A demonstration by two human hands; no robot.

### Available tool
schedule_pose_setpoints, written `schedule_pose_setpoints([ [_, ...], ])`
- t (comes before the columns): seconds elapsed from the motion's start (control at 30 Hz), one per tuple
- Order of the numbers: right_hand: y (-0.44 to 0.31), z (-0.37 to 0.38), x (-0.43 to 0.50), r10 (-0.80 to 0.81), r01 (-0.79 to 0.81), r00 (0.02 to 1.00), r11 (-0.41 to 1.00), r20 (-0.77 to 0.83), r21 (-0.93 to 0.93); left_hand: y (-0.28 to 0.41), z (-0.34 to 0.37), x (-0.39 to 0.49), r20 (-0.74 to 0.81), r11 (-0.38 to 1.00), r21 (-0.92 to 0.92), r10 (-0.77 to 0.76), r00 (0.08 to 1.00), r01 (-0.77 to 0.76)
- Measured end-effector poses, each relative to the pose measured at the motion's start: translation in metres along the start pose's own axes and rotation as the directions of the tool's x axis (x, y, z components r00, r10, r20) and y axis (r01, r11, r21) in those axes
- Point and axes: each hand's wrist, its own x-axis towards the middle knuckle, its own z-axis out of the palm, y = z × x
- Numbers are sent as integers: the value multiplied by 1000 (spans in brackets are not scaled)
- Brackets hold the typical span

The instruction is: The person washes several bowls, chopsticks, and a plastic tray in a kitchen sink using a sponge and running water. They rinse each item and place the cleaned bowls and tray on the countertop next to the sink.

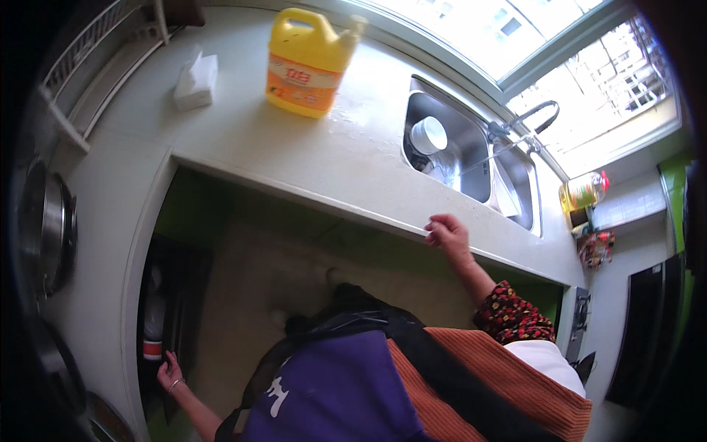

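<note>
My right hand (pixel 448 235) hovers by the front edge of the pale countertop (pixel 353 188), below the sink. Its fingers are bent inward; whether anything is in them is hidden. Down at the lower left my left hand (pixel 171 373) has its fingers apart and holds nothing. Close by it is a container with a red and white band (pixel 152 349), inside a dark open storage space. Water runs from the faucet (pixel 500 130) into the left basin of the steel sink (pixel 469 177). White stacked bowls (pixel 428 135) lie tilted in that basin.
A yellow detergent jug (pixel 306 66) and a tissue pack (pixel 197 83) stand on the counter. A white rack (pixel 105 72) is at the far left, metal cookware (pixel 52 232) below it. An oil bottle (pixel 582 191) stands right of the sink, near a gas stove (pixel 579 315).
</note>
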Motion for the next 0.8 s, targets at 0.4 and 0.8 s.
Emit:
schedule_pose_setpoints([
  [0.4,2,-123,175,160,-141,984,968,-79,207,-127,45,-53,661,895,400,-131,739,-199],
  [0.8,118,-104,389,609,-609,779,683,146,403,-514,221,-324,662,467,746,-449,600,-474],
])
